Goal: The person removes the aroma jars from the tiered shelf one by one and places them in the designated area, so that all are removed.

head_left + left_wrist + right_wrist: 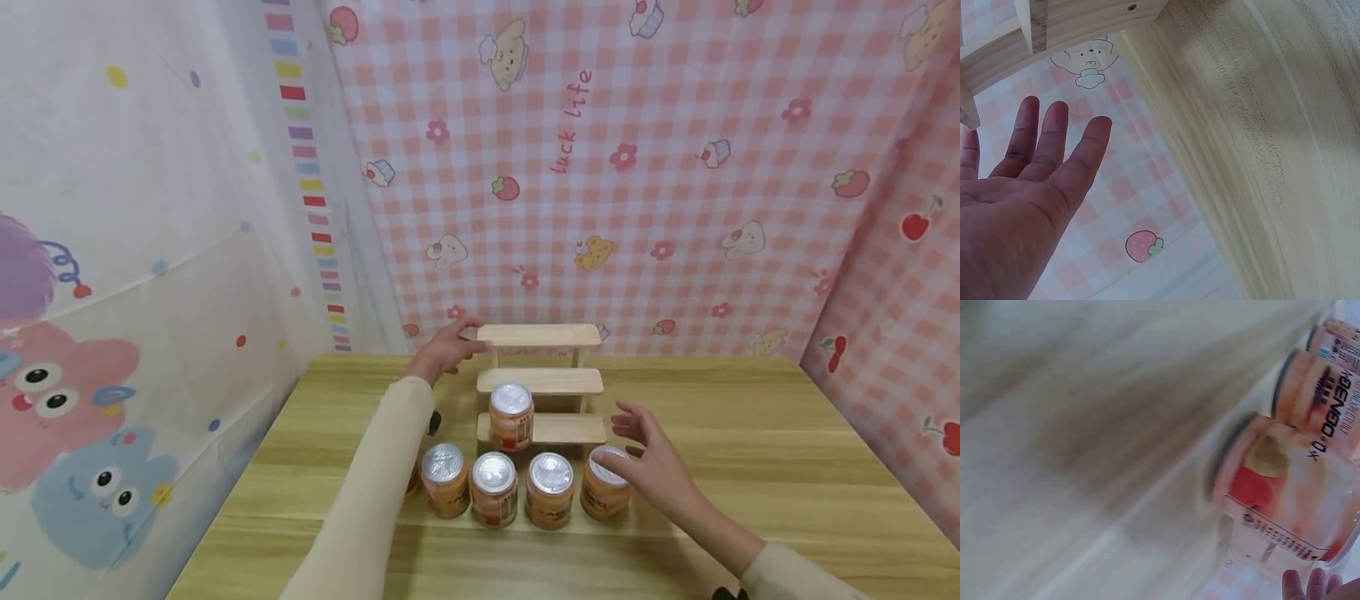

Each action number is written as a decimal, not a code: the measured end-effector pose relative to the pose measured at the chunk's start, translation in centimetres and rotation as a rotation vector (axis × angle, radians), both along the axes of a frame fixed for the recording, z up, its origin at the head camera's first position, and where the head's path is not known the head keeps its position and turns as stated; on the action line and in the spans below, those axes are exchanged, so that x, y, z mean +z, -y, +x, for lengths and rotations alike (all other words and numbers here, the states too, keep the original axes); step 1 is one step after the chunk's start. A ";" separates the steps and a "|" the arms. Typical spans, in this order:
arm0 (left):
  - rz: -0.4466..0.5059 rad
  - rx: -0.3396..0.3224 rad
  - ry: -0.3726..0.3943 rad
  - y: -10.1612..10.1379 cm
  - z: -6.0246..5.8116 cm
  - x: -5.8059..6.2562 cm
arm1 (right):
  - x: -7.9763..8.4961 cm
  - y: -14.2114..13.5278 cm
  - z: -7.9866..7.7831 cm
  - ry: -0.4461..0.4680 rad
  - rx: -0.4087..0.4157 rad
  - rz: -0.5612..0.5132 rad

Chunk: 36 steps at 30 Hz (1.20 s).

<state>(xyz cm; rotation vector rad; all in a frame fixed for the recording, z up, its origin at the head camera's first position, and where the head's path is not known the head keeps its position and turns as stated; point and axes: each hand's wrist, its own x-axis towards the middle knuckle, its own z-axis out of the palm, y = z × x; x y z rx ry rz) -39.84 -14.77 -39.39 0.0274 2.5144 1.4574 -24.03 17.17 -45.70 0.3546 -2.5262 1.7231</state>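
A small three-tier wooden shelf [540,335] stands at the back of the table. My left hand [447,348] is at the left end of its top board, touching it. In the left wrist view the fingers [1088,153] are straight. One orange can with a silver lid [512,418] stands upright on the lowest board, left of middle. Several like cans stand in a row in front; the leftmost is mostly hidden by my left arm. My right hand [647,457] is by the rightmost can [604,493], fingers spread, thumb over its lid. Cans [1285,487] also fill the right wrist view's right side.
The wood-grain table [750,467] carries the shelf and cans. Behind it hangs a pink checked cloth [600,208] with cartoon prints. A white cartoon-printed cloth [172,275] hangs at the left, and another pink cloth [900,275] at the right.
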 end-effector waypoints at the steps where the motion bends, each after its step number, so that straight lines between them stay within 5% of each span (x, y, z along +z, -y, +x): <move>1: 0.000 0.002 0.000 0.0 0.0 0.0 | 0.2 0.2 -0.1 0.009 0.000 -0.007; 21: -0.002 -0.001 -0.014 0.2 -0.3 -0.4 | 2.6 4.5 -2.4 0.028 0.023 -0.062; 36: 0.011 -0.015 -0.001 0.3 -0.3 -0.1 | 2.3 8.5 -3.5 0.055 0.022 -0.061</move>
